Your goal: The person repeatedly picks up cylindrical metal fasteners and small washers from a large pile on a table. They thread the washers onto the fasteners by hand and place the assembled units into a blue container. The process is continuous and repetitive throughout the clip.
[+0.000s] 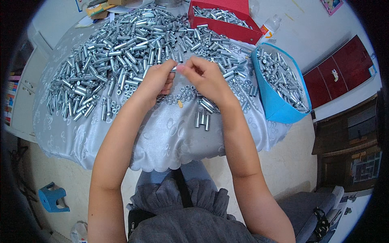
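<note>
- Dark grey ruffled garment [174, 222] on the person, nearest the camera, with a black strap [182, 190] down its front.
- Left hand [160, 81]: fingers curled, thumb and forefinger pinching a small silvery metal sleeve [174, 69] above the near edge of the pile.
- Right hand [206, 79]: thumb and fingers bent together at the sleeve's right end; I cannot tell whether they grip it.
- Silvery satin tablecloth [162, 139] with a scalloped hem, under a broad pile of metal cylinders [121, 54].
- Small metal rings [186, 95] lie loose below the hands; three upright cylinders [202, 120] stand close together nearer the person.
- Blue fabric bin [279, 107] at the right, filled with metal pieces.
- Red box [239, 33] at the far side, also holding metal pieces, beside a clear bottle [271, 26].
- Blue stool [52, 198] on the floor at left.
</note>
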`<control>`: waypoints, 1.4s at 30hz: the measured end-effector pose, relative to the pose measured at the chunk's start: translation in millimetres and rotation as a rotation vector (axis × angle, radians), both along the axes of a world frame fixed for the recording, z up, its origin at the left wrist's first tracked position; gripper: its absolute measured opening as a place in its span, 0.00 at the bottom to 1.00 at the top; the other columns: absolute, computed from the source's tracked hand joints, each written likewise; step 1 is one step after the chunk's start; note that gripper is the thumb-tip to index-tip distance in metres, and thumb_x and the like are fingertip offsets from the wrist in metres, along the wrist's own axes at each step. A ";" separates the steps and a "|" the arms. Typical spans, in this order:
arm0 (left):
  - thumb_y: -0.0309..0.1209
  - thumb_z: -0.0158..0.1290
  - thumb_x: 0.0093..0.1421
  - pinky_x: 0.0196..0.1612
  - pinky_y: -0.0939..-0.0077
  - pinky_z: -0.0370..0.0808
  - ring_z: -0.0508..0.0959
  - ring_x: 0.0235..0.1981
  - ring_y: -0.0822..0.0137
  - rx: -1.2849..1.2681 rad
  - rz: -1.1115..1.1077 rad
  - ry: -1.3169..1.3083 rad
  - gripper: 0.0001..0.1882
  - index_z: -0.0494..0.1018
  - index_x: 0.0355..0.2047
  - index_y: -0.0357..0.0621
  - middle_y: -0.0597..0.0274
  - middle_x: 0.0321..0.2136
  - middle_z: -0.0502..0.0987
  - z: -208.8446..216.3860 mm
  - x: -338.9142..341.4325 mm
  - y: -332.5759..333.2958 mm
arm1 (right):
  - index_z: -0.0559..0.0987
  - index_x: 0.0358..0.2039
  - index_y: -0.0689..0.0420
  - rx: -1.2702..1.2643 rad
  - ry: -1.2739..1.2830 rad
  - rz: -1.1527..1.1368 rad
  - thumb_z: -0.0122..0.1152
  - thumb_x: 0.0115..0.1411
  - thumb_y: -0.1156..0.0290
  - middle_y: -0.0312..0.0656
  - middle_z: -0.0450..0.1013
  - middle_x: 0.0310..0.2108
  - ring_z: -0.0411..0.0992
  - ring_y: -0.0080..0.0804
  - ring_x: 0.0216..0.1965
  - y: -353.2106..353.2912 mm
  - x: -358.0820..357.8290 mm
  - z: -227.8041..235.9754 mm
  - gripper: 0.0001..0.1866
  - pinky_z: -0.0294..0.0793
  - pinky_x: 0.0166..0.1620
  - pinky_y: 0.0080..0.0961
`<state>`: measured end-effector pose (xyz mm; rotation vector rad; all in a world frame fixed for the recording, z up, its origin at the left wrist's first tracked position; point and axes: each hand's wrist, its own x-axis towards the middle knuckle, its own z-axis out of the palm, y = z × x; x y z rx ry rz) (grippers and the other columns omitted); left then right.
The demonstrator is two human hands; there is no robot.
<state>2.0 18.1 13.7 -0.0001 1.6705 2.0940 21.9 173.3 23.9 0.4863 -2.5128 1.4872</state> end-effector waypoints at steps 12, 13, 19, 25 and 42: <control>0.43 0.44 0.55 0.12 0.82 0.45 0.50 0.08 0.80 -0.136 0.062 0.115 0.17 0.61 0.13 0.51 0.76 0.08 0.55 -3.5 1.8 3.5 | 0.72 0.17 0.64 0.189 0.061 0.062 0.57 0.51 0.53 0.46 0.64 0.13 0.62 0.36 0.15 -2.6 4.7 3.2 0.23 0.60 0.20 0.29; 0.43 0.44 0.54 0.12 0.82 0.45 0.50 0.08 0.80 -0.174 0.098 0.157 0.17 0.61 0.13 0.51 0.76 0.08 0.55 -6.7 1.2 4.9 | 0.71 0.17 0.64 0.155 -0.024 0.062 0.56 0.51 0.52 0.46 0.65 0.13 0.62 0.37 0.15 -2.9 4.8 2.3 0.23 0.60 0.20 0.29; 0.42 0.43 0.54 0.12 0.81 0.45 0.51 0.08 0.80 -0.164 0.070 0.194 0.17 0.60 0.12 0.51 0.75 0.08 0.56 -12.0 -2.8 3.1 | 0.71 0.15 0.63 0.233 -0.023 -0.061 0.54 0.52 0.50 0.47 0.65 0.12 0.62 0.42 0.14 -3.4 4.4 -0.5 0.26 0.60 0.20 0.31; 0.42 0.41 0.55 0.12 0.81 0.45 0.52 0.08 0.79 -0.160 0.123 0.215 0.18 0.62 0.12 0.50 0.75 0.07 0.55 -13.8 -2.6 2.6 | 0.71 0.14 0.63 0.172 0.255 0.014 0.55 0.53 0.56 0.47 0.63 0.10 0.60 0.38 0.12 -8.9 3.6 -0.6 0.22 0.59 0.19 0.30; 0.35 0.52 0.55 0.18 0.83 0.57 0.62 0.15 0.78 -0.221 0.209 0.756 0.12 0.71 0.20 0.38 0.66 0.14 0.69 0.1 8.8 9.2 | 0.66 0.11 0.55 -0.559 -0.301 -0.087 0.49 0.56 0.48 0.32 0.60 0.09 0.60 0.19 0.11 -3.5 -3.0 4.0 0.26 0.56 0.16 0.15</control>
